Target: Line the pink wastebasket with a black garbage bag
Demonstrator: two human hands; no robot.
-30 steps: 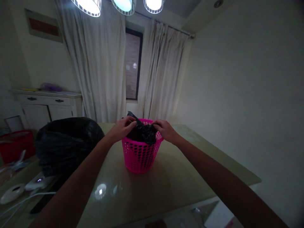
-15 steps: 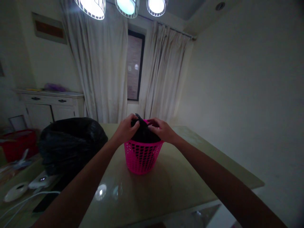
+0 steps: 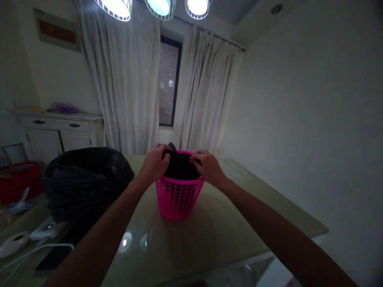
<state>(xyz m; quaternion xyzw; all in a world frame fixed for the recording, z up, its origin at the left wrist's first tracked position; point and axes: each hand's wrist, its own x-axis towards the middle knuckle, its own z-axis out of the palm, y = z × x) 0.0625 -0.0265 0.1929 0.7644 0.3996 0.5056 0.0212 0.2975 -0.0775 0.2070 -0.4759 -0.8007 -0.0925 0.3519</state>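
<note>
Hands spread slightly apart; left hand (image 3: 154,162), right hand (image 3: 206,166) grip closed, pinching black bag (image 3: 179,167) at basket (image 3: 178,197) rim.

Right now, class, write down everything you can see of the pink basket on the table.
The pink basket is a small round tub of bright plastic, its wall pierced with rows of holes and tapering towards the base. It stands upright on the glossy table. A black bag fills its mouth. The left hand and right hand grip the bag at the rim.
</note>
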